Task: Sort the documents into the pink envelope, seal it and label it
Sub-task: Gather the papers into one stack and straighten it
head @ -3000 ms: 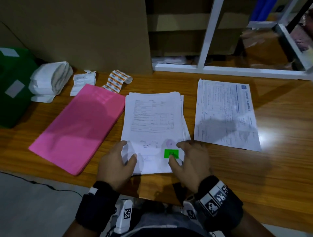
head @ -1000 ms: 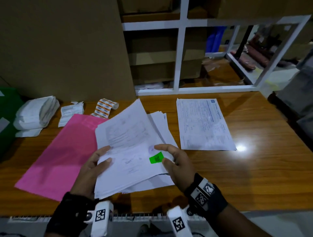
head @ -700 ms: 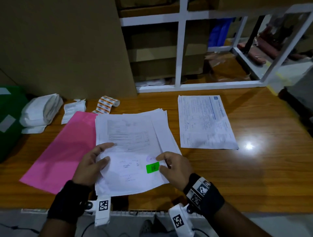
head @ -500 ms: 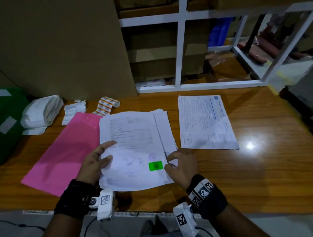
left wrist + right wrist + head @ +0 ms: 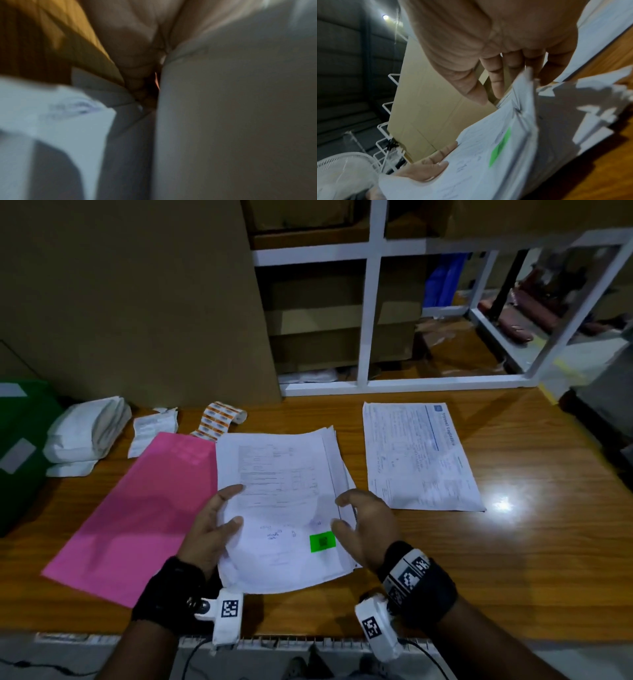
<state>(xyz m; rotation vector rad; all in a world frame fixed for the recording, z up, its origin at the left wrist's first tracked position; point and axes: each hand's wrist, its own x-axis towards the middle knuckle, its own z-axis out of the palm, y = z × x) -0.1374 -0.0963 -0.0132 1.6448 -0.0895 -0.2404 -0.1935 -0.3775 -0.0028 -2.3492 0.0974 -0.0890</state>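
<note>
Stack of documents [image 5: 284, 508]: white printed sheets, loosely fanned, near edge of wooden surface [image 5: 513, 559]; top sheet bears a green sticker [image 5: 322, 541] at its lower right.
Left hand [image 5: 212, 532]: grips the stack's left edge, thumb on the top sheet, fingers [image 5: 137, 81] beneath.
Right hand [image 5: 366, 529]: at the stack's right edge, fingers [image 5: 498, 81] loosely spread and grasping nothing; whether they touch the sheet edges cannot be told.
Pink envelope [image 5: 137, 508]: flat on the surface, just left of the stack, its right edge under the sheets.
Single printed form [image 5: 418, 457]: flat, right of the stack, apart from it.
Label strip [image 5: 219, 419], folded white bags [image 5: 85, 433]: at the rear left.
</note>
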